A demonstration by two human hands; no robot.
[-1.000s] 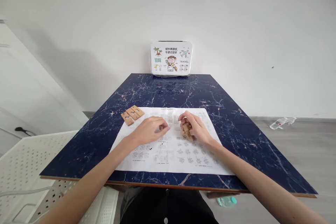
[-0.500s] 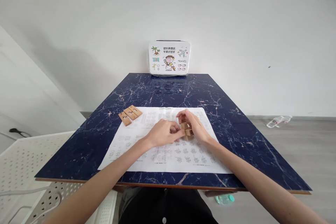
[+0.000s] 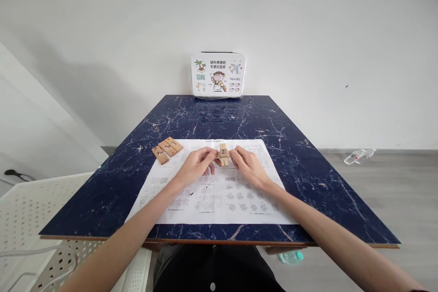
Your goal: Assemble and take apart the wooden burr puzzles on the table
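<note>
Between my two hands is a small wooden interlocking puzzle [image 3: 223,153], cross-shaped, with a dark letter like a Z on its middle face. My left hand [image 3: 197,164] pinches its left end between thumb and fingers. Its right end is pinched by my right hand [image 3: 247,164]. The puzzle is over a white printed sheet [image 3: 205,210] covered with small diagrams. At the sheet's upper left corner lie several flat wooden pieces [image 3: 167,150] side by side, with cut-out notches and dark marks.
A white printed case [image 3: 218,75] stands at the table's far edge against the wall. The table [image 3: 239,118] has a dark blue marbled top. At left is a white perforated rack [image 3: 30,205] with a cable. Plastic bottles [image 3: 359,156] lie on the floor.
The wooden puzzle has moved left and away from me, and its lettered face now shows. My right hand no longer cups over it; both hands grip it from the sides.
</note>
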